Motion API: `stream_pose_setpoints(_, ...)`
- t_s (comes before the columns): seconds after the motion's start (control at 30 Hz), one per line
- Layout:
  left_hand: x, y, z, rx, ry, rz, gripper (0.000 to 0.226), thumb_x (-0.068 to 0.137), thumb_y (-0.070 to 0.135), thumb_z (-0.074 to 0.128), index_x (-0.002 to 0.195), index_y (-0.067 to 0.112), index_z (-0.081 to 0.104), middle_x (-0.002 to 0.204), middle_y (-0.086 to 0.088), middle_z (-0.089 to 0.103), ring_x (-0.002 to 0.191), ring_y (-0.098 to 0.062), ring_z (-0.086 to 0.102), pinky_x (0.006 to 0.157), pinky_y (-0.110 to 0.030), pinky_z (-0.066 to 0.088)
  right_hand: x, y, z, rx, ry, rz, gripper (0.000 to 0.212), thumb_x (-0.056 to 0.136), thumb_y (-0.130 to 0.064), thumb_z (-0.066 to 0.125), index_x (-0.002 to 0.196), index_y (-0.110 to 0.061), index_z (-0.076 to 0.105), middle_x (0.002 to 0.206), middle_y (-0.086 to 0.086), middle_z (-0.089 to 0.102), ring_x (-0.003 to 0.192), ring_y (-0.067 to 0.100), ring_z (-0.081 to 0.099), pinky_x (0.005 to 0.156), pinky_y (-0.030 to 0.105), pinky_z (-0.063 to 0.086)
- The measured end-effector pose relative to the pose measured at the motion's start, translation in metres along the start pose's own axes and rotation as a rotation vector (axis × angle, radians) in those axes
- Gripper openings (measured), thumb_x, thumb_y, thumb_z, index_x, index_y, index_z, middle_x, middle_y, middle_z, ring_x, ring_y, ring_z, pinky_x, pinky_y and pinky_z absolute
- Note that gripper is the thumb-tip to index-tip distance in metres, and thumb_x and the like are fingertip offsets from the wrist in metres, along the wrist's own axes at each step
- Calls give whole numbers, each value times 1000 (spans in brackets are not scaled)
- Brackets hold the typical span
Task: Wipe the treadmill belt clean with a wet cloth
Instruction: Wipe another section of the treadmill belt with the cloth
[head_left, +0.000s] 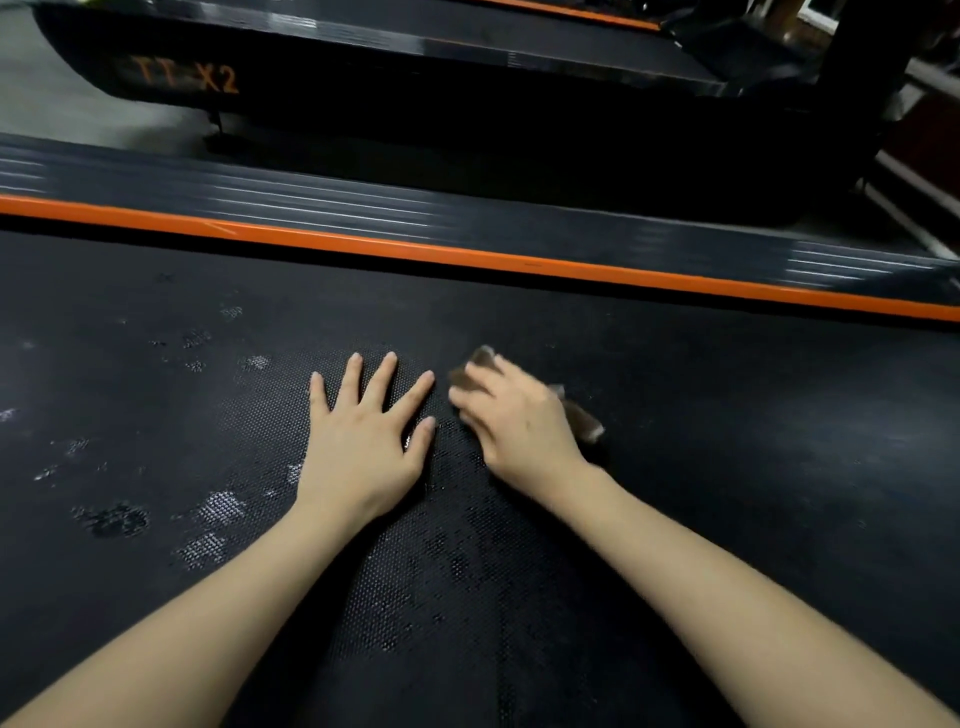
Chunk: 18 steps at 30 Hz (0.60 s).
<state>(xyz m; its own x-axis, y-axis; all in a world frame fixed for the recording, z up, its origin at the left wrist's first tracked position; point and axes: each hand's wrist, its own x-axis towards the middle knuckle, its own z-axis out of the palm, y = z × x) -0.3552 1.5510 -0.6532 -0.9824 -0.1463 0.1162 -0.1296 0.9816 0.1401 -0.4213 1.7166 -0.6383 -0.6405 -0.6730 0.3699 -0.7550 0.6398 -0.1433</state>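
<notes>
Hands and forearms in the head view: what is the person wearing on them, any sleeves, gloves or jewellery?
No gloves on the bare left hand or the bare right hand. Both forearms are uncovered to the picture's edge: no sleeve, watch or bracelet shows. No ring shows on the left; the right is too blurred to tell.

Both forearms reached forward. The left hand (363, 434) lay flat, fingers spread; just right of it, the blurred right hand (517, 415) pressed palm-down on the cloth (584, 423).
</notes>
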Motion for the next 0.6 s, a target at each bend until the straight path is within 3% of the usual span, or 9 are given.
stream_pose_setpoints(0.1,-1,0,-1,-7,-7,0,67,84,61,5,145,43,28,157,-3,23,145,-32,12,115,-57,3,-30,34,-30,-91,-29,-126,28,74,-18,61,99,-18,74,109,10,69,99,32,66,87,39,52)
stream_pose_setpoints(0.23,-1,1,-1,3,-17,-13,70,82,61,0,146,44,24,158,-3,20,146,-31,8,115,-56,1,-13,97,-42,-88,10,394,24,87,-19,58,106,-17,72,116,7,67,108,26,62,89,33,47)
stream_pose_setpoints(0.3,0,1,0,4,-19,-16,70,82,60,0,146,44,24,157,-3,20,145,-32,8,115,-57,2,-7,74,-33,-71,24,435,22,87,-18,58,103,-13,72,112,8,68,106,27,63,92,34,45)
stream_pose_setpoints(0.43,1,0,-1,8,-23,-5,68,83,60,4,146,43,26,157,-4,21,145,-33,10,114,-58,2,-54,-21,-33,86,77,120,18,75,-15,63,89,-12,74,96,8,72,94,26,69,89,44,51)
stream_pose_setpoints(0.53,0,1,-3,5,-26,-4,62,87,57,12,146,42,27,157,-5,22,145,-33,10,114,-58,2,-123,-72,-56,154,-80,-48,25,85,-25,54,99,-17,73,112,7,69,109,30,63,91,45,51)
stream_pose_setpoints(0.6,1,0,-4,-3,-36,-4,56,93,55,18,146,41,27,157,-5,21,145,-33,8,114,-58,1,-144,-68,-66,135,-121,-97,28,86,-29,52,103,-20,72,118,4,66,113,29,60,89,42,53)
